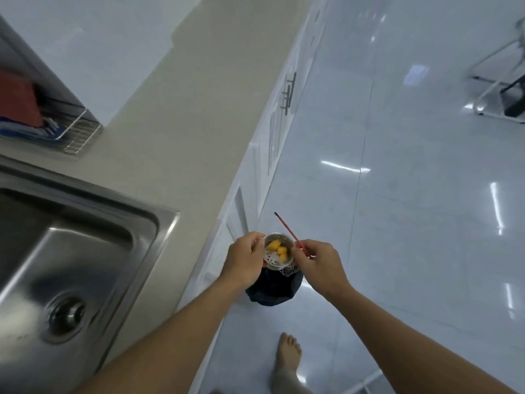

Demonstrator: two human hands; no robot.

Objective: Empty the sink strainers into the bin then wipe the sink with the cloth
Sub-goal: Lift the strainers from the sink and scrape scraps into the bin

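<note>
A person stands beside the kitchen counter (184, 109), both arms stretched out over a dark-lined bin (272, 290) on the floor. The left hand (245, 258) grips the rim of a round metal sink strainer (279, 261), open side up, directly above the bin so that whatever falls should land inside. Yellow food scraps (277, 247) sit in the strainer, not yet tipped out. The right hand (315, 261) pinches a thin red stick (287, 227) (probably for prising scraps loose). The steel sink (71, 251) lies well apart on the left, awaiting its wipe.
</note>
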